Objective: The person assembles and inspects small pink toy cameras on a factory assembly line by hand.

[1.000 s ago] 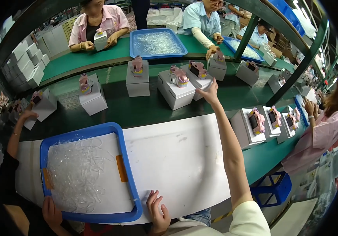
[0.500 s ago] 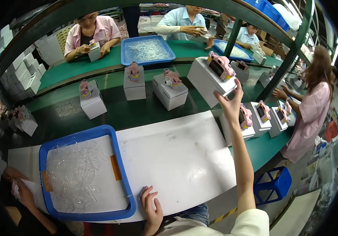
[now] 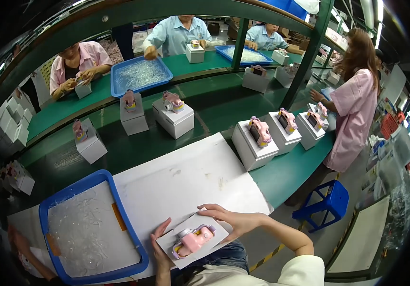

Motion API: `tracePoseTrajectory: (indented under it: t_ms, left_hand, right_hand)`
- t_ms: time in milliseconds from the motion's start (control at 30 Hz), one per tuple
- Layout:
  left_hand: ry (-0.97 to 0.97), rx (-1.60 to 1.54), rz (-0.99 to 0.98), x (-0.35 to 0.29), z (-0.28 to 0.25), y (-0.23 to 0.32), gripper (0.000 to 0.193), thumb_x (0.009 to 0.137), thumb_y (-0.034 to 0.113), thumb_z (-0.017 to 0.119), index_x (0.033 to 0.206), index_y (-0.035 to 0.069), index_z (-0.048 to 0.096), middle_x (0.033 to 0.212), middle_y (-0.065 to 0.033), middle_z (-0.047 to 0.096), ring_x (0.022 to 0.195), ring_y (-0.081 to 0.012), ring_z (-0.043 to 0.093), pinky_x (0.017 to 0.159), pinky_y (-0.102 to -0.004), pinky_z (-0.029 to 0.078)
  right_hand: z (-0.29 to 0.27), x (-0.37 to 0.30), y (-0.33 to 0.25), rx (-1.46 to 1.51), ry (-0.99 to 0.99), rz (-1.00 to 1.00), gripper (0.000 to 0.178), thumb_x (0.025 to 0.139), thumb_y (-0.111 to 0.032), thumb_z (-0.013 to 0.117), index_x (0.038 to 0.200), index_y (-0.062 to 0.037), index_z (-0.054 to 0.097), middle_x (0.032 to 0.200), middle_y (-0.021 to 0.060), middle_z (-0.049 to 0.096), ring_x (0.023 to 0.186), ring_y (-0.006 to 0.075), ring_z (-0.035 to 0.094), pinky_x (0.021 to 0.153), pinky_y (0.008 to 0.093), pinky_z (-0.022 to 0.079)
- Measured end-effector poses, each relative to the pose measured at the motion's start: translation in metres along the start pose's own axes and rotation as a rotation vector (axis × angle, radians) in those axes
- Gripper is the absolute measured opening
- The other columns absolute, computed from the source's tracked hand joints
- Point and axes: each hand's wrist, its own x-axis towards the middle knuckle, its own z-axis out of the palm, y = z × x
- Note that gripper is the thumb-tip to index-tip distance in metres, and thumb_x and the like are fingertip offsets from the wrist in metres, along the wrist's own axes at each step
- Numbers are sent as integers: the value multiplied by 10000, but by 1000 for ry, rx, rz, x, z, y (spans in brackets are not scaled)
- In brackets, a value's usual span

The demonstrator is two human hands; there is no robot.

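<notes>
Close to my body, a white box (image 3: pixel 196 222) is held between my two hands, with a pink toy camera (image 3: pixel 196 242) lying on its top. My left hand (image 3: pixel 160 245) grips the box's left side, thumb raised along the edge. My right hand (image 3: pixel 231 220) spans its right end, fingers over the far edge. Beside my left hand is a blue tray (image 3: pixel 127 226) with a tangle of clear plastic bands (image 3: pixel 78 229) inside. The white board (image 3: pixel 186 176) beneath covers my part of the bench.
To the right, several white boxes with pink toy cameras (image 3: pixel 259 131) stand in a row. More boxes (image 3: pixel 174 117) sit on the green conveyor (image 3: pixel 214 107). Co-workers sit across; one stands at right near a blue stool (image 3: pixel 331 202). A co-worker's arm (image 3: pixel 33 252) shows at left.
My right hand has brought the box with the toy camera from over the conveyor down to my body. My left hand has closed on its other side. The view has shifted rightward.
</notes>
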Motion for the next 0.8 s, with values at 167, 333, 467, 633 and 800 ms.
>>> tracePoseTrajectory:
  t_ms: [167, 333, 467, 633, 800]
  left_hand:
    - [49, 305, 85, -27, -27, 2, 539, 901, 355, 178, 1180, -24, 442, 1167, -168, 490, 1083, -243, 455, 944, -309, 305]
    - [61, 872, 444, -33, -52, 9, 383, 882, 137, 327, 1220, -32, 389, 1217, -183, 449, 1117, -289, 434, 955, -325, 319]
    - [291, 1387, 619, -21, -115, 55, 397, 838, 53, 465, 1220, -20, 388, 1288, -202, 353, 1164, -352, 369, 984, -371, 295]
    - [519, 1986, 352, 20, -181, 57, 361, 827, 124, 477, 1156, -22, 453, 1209, -217, 425, 1098, -357, 422, 914, -365, 358]
    - [494, 1894, 492, 61, -200, 101, 336, 822, 116, 484, 1128, -22, 471, 1154, -208, 452, 1042, -348, 443, 881, -359, 371]
  right_hand:
    - [-19, 28, 28, 76, 112, -23, 696, 788, -170, 601, 1354, -137, 198, 1372, 100, 232, 1207, 261, 320, 955, 416, 350]
    - [-2, 50, 47, 37, 273, -69, 496, 863, -141, 471, 1319, -79, 284, 1292, 117, 376, 1105, 242, 446, 816, 320, 423]
    - [12, 46, 40, 83, 436, -77, 400, 884, -133, 439, 1269, -59, 363, 1247, 106, 430, 1095, 202, 449, 808, 286, 424]
    - [15, 25, 56, 82, 445, -87, 346, 883, -134, 441, 1218, -53, 422, 1204, 103, 472, 1053, 202, 483, 800, 280, 426]
    - [27, -10, 48, 112, 507, -89, 288, 878, -132, 442, 1148, -41, 484, 1120, 101, 534, 983, 192, 530, 779, 275, 437]
